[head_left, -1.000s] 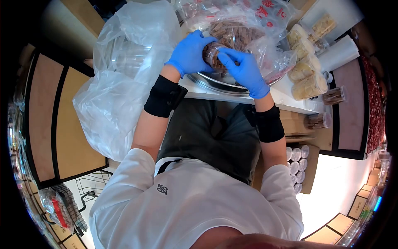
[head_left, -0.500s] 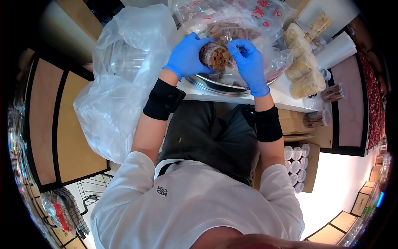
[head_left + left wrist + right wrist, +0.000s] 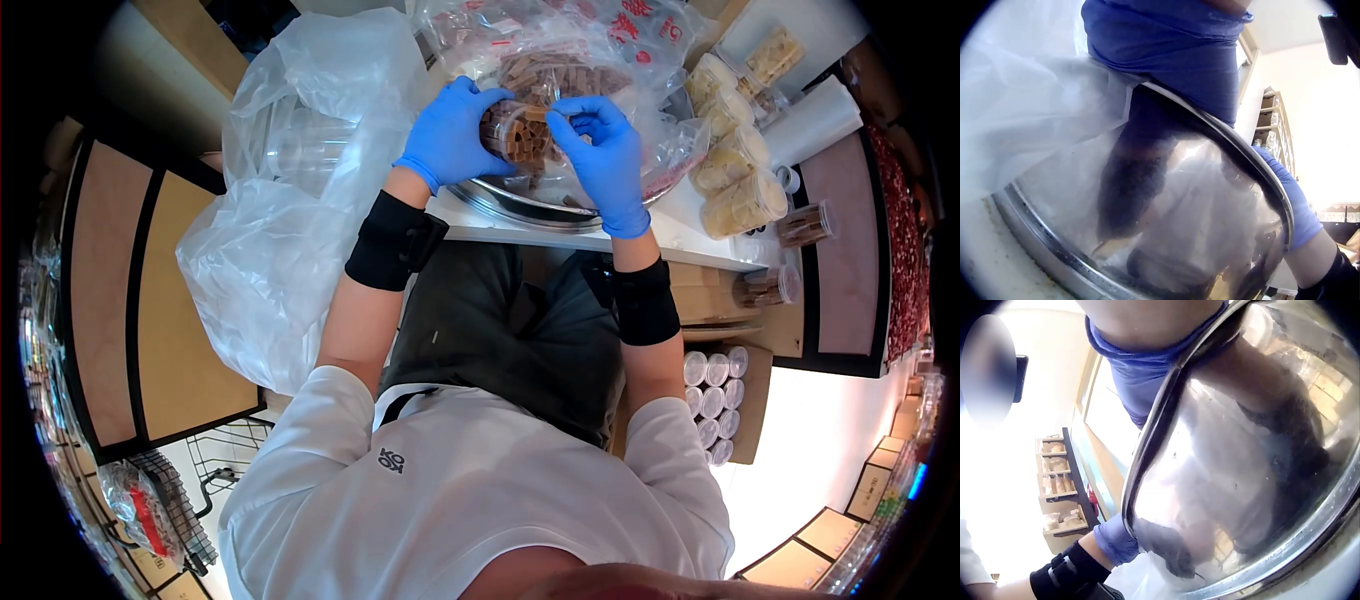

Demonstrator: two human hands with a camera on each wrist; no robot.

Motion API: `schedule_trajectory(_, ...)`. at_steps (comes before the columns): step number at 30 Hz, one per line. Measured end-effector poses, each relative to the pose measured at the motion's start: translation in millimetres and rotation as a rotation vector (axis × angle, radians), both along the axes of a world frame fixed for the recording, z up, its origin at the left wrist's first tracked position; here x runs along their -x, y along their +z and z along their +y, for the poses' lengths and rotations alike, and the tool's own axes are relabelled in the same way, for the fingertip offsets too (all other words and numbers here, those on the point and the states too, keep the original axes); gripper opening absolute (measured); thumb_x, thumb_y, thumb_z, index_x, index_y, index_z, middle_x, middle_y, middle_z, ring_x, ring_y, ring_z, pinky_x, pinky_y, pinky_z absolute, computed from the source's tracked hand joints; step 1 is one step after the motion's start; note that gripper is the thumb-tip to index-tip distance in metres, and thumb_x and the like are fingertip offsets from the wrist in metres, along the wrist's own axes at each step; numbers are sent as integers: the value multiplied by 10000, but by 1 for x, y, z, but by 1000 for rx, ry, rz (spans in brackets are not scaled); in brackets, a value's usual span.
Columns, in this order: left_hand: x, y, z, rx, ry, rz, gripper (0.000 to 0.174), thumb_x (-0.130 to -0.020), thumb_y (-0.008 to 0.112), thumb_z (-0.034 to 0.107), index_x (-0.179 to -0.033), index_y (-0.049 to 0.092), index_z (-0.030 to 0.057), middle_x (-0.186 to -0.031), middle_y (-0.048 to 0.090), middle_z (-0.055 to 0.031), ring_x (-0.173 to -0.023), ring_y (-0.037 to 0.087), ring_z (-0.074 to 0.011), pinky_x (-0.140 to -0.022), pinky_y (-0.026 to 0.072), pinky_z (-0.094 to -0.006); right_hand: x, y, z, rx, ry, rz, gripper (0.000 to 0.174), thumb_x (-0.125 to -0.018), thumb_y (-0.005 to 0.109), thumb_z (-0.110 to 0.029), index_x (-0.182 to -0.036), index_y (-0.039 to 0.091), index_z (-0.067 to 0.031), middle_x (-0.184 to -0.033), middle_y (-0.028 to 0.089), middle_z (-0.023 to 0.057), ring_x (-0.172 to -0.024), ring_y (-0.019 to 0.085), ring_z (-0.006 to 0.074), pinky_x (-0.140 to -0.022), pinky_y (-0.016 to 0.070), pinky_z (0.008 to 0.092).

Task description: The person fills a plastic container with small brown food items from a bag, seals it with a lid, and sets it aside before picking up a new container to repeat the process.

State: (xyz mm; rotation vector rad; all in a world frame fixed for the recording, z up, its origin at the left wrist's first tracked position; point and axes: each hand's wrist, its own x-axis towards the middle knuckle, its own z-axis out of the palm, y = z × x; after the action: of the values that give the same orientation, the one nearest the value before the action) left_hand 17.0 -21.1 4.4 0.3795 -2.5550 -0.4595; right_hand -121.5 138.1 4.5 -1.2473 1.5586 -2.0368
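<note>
White table (image 3: 682,226), metal bowl (image 3: 545,213), and a clear jar (image 3: 508,135) between a blue-gloved left hand (image 3: 445,137) and right hand (image 3: 606,165).
By the table's near edge, the bowl bears a plastic bag (image 3: 655,160) and a heap of brown sticks (image 3: 585,78); the jar is held over it. The left hand, the nearer one, grips the jar from its left side, fingers and thumb spread wide around it. The right hand's thumb and forefinger are drawn together at the jar's rim, pinching what looks like a single stick (image 3: 537,114). From them the jar lies leftward, long axis tilted, its filled end facing right and toward the near edge.
</note>
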Motion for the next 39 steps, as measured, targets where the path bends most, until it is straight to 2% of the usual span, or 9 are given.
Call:
schedule_trajectory(6,0,2,1,2,16,-12,824,-531,877,433,-1263,598,175,-1094,526,-136,-1026,570,-322,-901,500,-405,-4,1,0,2,-82,184,146,-837,753,-77,-953,678,-30,-922,683,33,-742,631,62,-723,519,215)
schedule_trajectory(9,0,1,1,1,15,-12,825,-533,878,431,-1264,597,172,-1089,524,-134,-1019,568,-321,-899,500,-404,-6,3,3,-21,-133,351,164,-814,748,-47,-964,681,-55,-937,674,40,-756,651,104,-726,528,237)
schedule_trajectory(11,1,-1,0,-2,-1,14,826,-534,879,435,-1264,596,170,-1085,522,-132,-1018,564,-319,-898,499,-402,-10,6,5,24,-171,654,190,-781,741,-23,-953,679,-74,-953,663,55,-797,674,180,-730,542,281)
schedule_trajectory(14,0,-1,1,-4,11,18,824,-535,879,437,-1261,596,170,-1080,521,-130,-1021,561,-316,-898,497,-400,-12,7,5,20,-203,720,192,-765,734,-17,-938,676,-76,-957,662,66,-843,676,239,-739,550,315)
schedule_trajectory(18,0,0,0,4,11,12,818,-537,880,433,-1258,596,170,-1079,521,-130,-1024,559,-317,-898,497,-401,-13,8,6,-6,-183,688,186,-763,738,-26,-932,677,-76,-966,666,69,-851,677,249,-742,552,318)
schedule_trajectory(27,0,1,1,-1,9,10,806,-542,878,421,-1257,596,179,-1078,523,-130,-1025,561,-319,-894,498,-404,-10,7,5,6,-130,555,199,-768,749,-38,-960,707,-68,-933,689,64,-793,691,195,-720,560,301)
schedule_trajectory(29,0,1,1,-13,12,7,801,-542,878,420,-1254,597,182,-1079,522,-129,-1024,562,-317,-890,500,-408,-9,6,4,-70,-166,516,189,-767,747,-34,-949,710,-64,-940,690,69,-788,691,191,-717,557,294)
schedule_trajectory(32,0,0,4,32,7,64,782,-534,906,349,-1234,612,161,-1016,527,-114,-955,564,-298,-866,495,-384,-9,9,6,-89,-157,532,189,-772,743,-44,-958,710,-65,-943,691,77,-798,690,190,-711,555,294)
schedule_trajectory(39,0,6,6,56,-30,4,780,-541,904,352,-1240,610,169,-1030,526,-118,-958,565,-302,-863,492,-383,-10,10,3,-33,-144,686,226,-790,754,-93,-1010,710,-62,-954,685,91,-828,687,178,-722,548,294)
